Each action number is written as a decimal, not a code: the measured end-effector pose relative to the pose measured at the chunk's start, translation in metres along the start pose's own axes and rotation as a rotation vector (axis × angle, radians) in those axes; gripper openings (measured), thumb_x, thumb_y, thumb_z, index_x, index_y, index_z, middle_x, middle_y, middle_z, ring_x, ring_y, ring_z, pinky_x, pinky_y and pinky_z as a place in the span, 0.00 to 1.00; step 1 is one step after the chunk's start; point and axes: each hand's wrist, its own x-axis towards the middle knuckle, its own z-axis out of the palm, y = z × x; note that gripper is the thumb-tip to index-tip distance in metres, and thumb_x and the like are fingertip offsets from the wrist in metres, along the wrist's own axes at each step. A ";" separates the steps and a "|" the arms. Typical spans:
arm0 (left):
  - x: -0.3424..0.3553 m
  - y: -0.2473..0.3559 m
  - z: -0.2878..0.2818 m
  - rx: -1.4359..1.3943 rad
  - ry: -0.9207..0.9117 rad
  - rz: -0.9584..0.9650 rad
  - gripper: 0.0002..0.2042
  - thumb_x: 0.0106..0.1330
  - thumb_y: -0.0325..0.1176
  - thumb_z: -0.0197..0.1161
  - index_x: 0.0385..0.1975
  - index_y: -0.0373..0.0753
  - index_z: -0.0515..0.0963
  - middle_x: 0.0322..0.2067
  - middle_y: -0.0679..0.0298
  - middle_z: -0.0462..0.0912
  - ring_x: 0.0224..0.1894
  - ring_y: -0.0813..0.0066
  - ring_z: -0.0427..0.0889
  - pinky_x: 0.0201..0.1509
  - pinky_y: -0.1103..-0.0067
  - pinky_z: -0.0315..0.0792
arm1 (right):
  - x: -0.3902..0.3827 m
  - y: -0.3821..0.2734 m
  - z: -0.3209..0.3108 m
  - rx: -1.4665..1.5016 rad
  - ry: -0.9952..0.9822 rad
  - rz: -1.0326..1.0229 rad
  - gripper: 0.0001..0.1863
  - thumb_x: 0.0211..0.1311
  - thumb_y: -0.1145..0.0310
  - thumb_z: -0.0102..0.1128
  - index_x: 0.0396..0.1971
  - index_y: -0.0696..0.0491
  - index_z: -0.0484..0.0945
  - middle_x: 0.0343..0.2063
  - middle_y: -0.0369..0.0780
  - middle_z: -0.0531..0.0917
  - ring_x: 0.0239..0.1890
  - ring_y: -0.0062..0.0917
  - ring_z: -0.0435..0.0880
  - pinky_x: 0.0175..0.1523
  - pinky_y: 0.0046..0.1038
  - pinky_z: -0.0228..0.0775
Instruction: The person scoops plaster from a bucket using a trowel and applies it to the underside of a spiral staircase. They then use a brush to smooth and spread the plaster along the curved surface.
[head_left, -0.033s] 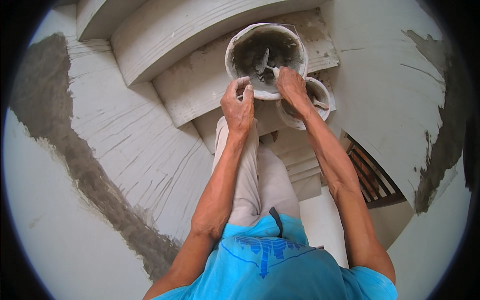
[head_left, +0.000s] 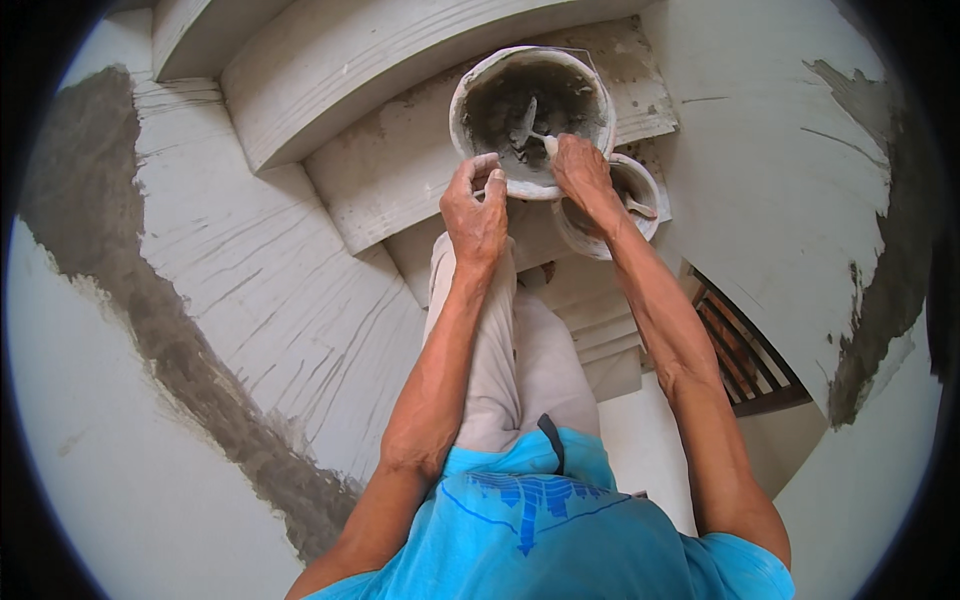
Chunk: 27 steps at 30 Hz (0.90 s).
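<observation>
A round whitish bucket [head_left: 457, 118], crusted along its rim, stands on a stair step ahead of me. Wet grey mortar [head_left: 515, 90] coats its inside. My right hand [head_left: 585, 172] is closed round the pale handle of a small trowel [head_left: 527, 120], whose mortar-smeared blade reaches into the bucket. At the near left of the rim, my left hand [head_left: 477, 212] has its fingers curled over the edge, thumb toward the fingertips, gripping the bucket. Part of the rim is hidden behind both hands.
A smaller bucket [head_left: 590, 246] sits just right of the large one, partly under my right wrist, with a pale-handled tool [head_left: 640, 208] in it. Curved concrete steps [head_left: 370, 85] rise ahead. Walls with grey mortar bands [head_left: 175, 310] flank both sides. A dark barred grille [head_left: 745, 350] lies lower right.
</observation>
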 end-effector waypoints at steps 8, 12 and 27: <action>0.002 -0.001 -0.001 0.008 -0.010 -0.001 0.14 0.68 0.32 0.60 0.49 0.32 0.79 0.40 0.60 0.83 0.40 0.76 0.82 0.40 0.79 0.81 | 0.005 0.008 0.009 0.159 -0.070 0.120 0.14 0.54 0.69 0.55 0.33 0.64 0.82 0.35 0.61 0.82 0.42 0.57 0.82 0.50 0.49 0.73; 0.002 -0.001 0.001 0.015 -0.017 0.004 0.14 0.68 0.32 0.60 0.49 0.32 0.79 0.40 0.60 0.84 0.40 0.76 0.82 0.40 0.79 0.81 | 0.004 0.013 0.012 0.262 -0.075 0.100 0.14 0.53 0.69 0.55 0.32 0.65 0.82 0.33 0.62 0.82 0.42 0.58 0.82 0.49 0.48 0.73; 0.003 0.002 0.006 -0.001 -0.036 -0.012 0.13 0.69 0.32 0.60 0.49 0.32 0.79 0.40 0.60 0.83 0.40 0.77 0.82 0.40 0.79 0.80 | -0.009 0.005 0.010 0.204 0.001 -0.029 0.14 0.56 0.69 0.53 0.34 0.64 0.80 0.31 0.61 0.82 0.39 0.57 0.82 0.47 0.49 0.72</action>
